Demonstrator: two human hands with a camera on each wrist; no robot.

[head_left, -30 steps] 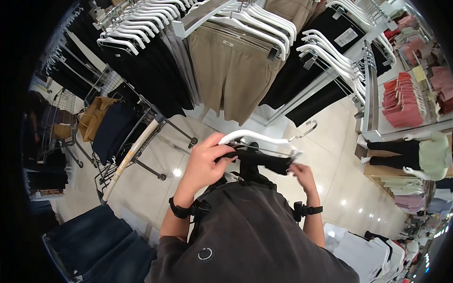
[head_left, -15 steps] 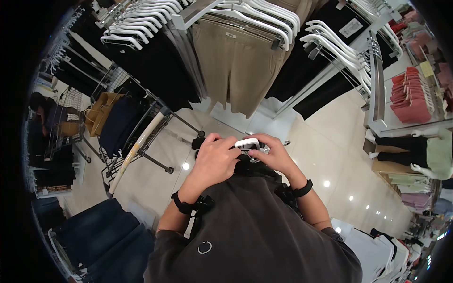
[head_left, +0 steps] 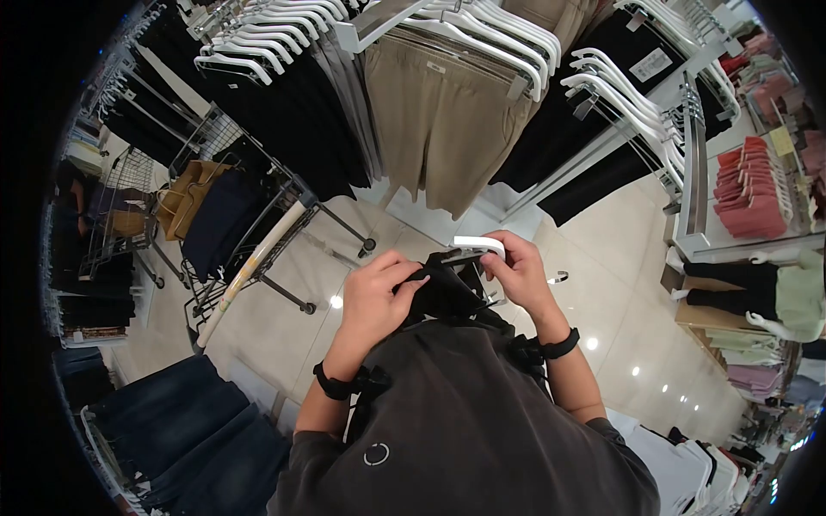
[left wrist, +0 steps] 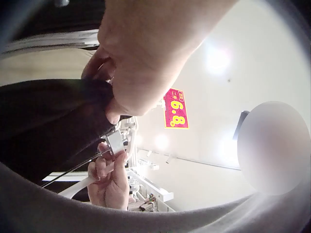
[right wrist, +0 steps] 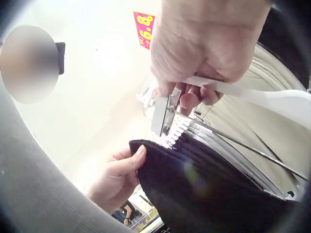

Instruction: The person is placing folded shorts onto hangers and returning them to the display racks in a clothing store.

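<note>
In front of the chest, my left hand (head_left: pixel 372 301) pinches the top edge of a black garment (head_left: pixel 443 291) between thumb and fingers. My right hand (head_left: pixel 519 273), to its right, grips one end of a white clip hanger (head_left: pixel 477 242). The hanger's hook (head_left: pixel 559 277) sticks out beyond the right hand. In the right wrist view, the metal clip (right wrist: pixel 162 114) stands under the right fingers, just above the garment's pinched corner. A thin metal bar (right wrist: pixel 233 141) runs from the clip across the dark cloth. The garment's lower part is hidden in the head view.
Ahead, racks hold beige trousers (head_left: pixel 439 112) and black trousers (head_left: pixel 284 138) on white hangers. A shopping cart (head_left: pixel 258 249) with clothes stands at the left. Folded jeans (head_left: pixel 176 413) lie at lower left, white clothes (head_left: pixel 667 464) at lower right. A mannequin (head_left: pixel 796 292) is at the right.
The right hand went from the hanger's far side to close beside the left. Now the hands have parted slightly: the left holds the garment's edge, the right the hanger's end.
</note>
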